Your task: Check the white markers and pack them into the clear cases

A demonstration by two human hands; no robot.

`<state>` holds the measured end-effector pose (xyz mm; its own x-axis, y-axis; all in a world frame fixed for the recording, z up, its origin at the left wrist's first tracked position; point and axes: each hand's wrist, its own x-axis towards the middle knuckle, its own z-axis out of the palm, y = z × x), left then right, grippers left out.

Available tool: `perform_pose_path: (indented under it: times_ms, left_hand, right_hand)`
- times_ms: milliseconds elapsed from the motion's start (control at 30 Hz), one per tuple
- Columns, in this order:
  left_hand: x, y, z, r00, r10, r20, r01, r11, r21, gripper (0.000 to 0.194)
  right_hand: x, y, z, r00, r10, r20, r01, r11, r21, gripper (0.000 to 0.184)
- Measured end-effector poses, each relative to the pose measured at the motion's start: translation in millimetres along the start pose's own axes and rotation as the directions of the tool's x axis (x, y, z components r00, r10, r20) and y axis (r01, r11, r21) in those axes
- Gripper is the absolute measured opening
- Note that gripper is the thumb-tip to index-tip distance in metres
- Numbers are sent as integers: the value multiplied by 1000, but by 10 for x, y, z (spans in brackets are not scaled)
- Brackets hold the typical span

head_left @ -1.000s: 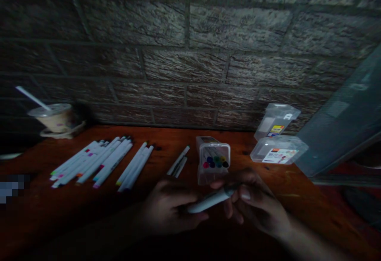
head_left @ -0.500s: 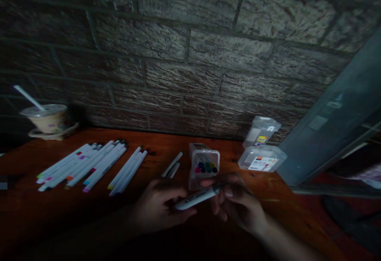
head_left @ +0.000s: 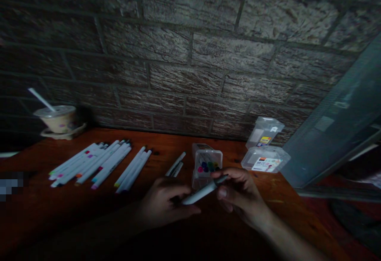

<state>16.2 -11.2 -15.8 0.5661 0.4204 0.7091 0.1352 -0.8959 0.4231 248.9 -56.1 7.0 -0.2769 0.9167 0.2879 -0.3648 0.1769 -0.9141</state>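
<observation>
My left hand point(head_left: 166, 203) is closed around the lower end of a white marker point(head_left: 201, 194), which slants up to the right. At the marker's dark upper end, my right hand point(head_left: 241, 193) has its thumb and fingers curled about it; the exact contact there is dim. Just behind my hands stands a clear plastic case point(head_left: 222, 156) with several markers inside, their coloured ends facing me. Near my left hand lie a few loose markers point(head_left: 176, 165). Farther left are a small group of white markers point(head_left: 133, 169) and a larger row of white markers point(head_left: 89, 164).
Two clear plastic case parts point(head_left: 264, 160) point(head_left: 263, 132) with labels stand at the back right. A lidded drink cup point(head_left: 56, 118) with a straw sits in a holder at the far left. A stone-block wall point(head_left: 184, 74) rises behind the wooden table point(head_left: 285, 201).
My view has shifted. The marker's dark end now shows more between my right fingers, and my right thumb sits lower beside it. The left hand keeps its hold.
</observation>
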Motion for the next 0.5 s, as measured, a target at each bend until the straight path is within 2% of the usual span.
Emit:
perform_pose_path:
  times_ms: [133, 200, 267, 333, 500]
  left_hand:
    - [-29, -51, 15, 995, -55, 81, 55, 998, 0, 45]
    - [-53, -73, 20, 989, -66, 130, 68, 998, -15, 41]
    - [-72, -81, 24, 988, -45, 146, 51, 998, -36, 36]
    - [-79, -70, 27, 988, -26, 155, 37, 997, -72, 33]
    - [-64, -6, 45, 964, -89, 250, 133, 977, -167, 31]
  right_hand:
    - [-12, -31, 70, 998, -31, 59, 37, 995, -98, 34]
    - [-39, -39, 131, 990, -108, 89, 124, 970, -207, 35]
    - [-75, -41, 191, 968, -213, 133, 247, 907, -341, 32]
    - [-109, -37, 236, 941, -268, 208, 334, 839, -430, 29]
    - [-146, -28, 285, 883, -331, 333, 459, 758, -463, 31]
